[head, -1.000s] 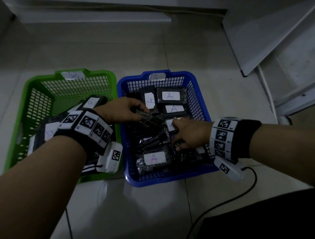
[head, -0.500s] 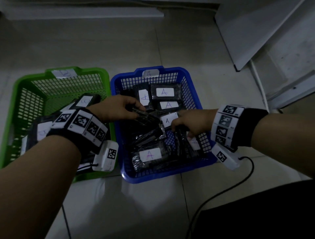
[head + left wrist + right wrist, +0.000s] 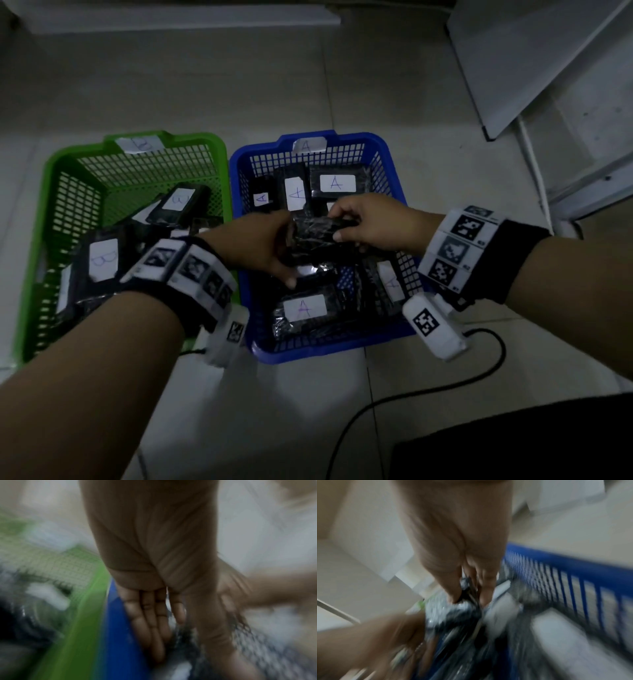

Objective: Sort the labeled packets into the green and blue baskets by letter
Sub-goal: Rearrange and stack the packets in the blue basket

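A green basket [image 3: 51, 192] tagged B stands on the left and holds black packets labeled B [image 3: 102, 260]. Beside it, the blue basket [image 3: 385, 147] tagged A holds several black packets labeled A [image 3: 337, 183]. Over the middle of the blue basket both hands hold one black wrapped packet [image 3: 315, 233], whose label is hidden. My left hand [image 3: 284, 246] grips its left end. The right hand [image 3: 342, 226] pinches its right end between thumb and fingers [image 3: 486, 588]. Both wrist views are blurred; the left hand [image 3: 171, 628] shows fingers and thumb on either side of the dark packet.
Both baskets sit side by side on a pale tiled floor. A black cable [image 3: 428, 390] runs over the floor in front of the blue basket. A white panel [image 3: 513, 68] leans at the right. A dark surface [image 3: 513, 462] fills the bottom right corner.
The right hand left the packets at the basket's front right, rose and took the right end of the packet that the left hand holds. The camera tilted slightly.
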A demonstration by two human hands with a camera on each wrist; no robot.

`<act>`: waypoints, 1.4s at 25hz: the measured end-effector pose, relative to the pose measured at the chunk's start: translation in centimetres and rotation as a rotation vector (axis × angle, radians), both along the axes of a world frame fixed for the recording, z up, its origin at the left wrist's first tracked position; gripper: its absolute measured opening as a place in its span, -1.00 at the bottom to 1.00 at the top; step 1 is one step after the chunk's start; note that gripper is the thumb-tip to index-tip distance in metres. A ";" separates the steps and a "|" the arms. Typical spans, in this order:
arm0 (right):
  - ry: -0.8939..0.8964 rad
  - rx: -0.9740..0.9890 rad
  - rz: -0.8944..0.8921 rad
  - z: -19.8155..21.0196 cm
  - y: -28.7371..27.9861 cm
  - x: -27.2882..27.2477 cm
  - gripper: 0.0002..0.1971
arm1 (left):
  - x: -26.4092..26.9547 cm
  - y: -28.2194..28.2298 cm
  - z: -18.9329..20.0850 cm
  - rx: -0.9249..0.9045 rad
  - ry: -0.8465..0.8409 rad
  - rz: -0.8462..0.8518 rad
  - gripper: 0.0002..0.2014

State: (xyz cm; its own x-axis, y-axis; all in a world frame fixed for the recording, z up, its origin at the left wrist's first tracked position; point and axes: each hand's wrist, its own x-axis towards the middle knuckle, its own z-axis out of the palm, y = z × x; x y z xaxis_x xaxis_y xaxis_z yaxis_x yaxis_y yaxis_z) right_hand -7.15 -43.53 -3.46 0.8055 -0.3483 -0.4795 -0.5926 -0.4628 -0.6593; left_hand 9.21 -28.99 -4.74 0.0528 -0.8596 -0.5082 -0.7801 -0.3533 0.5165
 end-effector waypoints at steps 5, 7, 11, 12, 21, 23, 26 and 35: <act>0.058 0.063 -0.036 -0.4 -1.7 -1.9 -0.89 | -2.5 -0.3 -1.1 0.191 -0.379 -0.259 -0.61; 0.032 0.069 -0.071 -0.7 -1.7 -2.8 -0.89 | -1.9 -0.4 -0.3 0.104 -0.345 -0.199 -0.70; -0.112 0.069 -0.159 -1.5 -1.9 -3.1 -0.81 | -1.1 -0.1 1.5 0.086 -0.233 -0.152 -0.68; -0.153 0.075 -0.172 -1.5 -1.9 -2.9 -0.78 | -1.4 0.0 1.5 0.114 -0.190 -0.171 -0.66; -0.263 -0.235 0.261 -2.5 2.0 -0.8 -0.73 | -2.6 4.2 0.1 -0.106 -0.405 -0.160 -0.75; -0.210 -0.419 0.439 -3.1 3.5 -0.9 -0.73 | -2.1 4.9 -0.1 -0.264 -0.394 -0.083 -0.80; -0.053 -0.408 0.564 -4.2 4.9 -1.2 -0.71 | -2.3 5.0 -0.7 -0.340 -0.314 -0.071 -0.80; 0.370 -0.266 0.714 -1.1 3.5 -3.0 -0.64 | -4.0 4.0 -0.2 -0.044 -0.396 -0.332 -0.66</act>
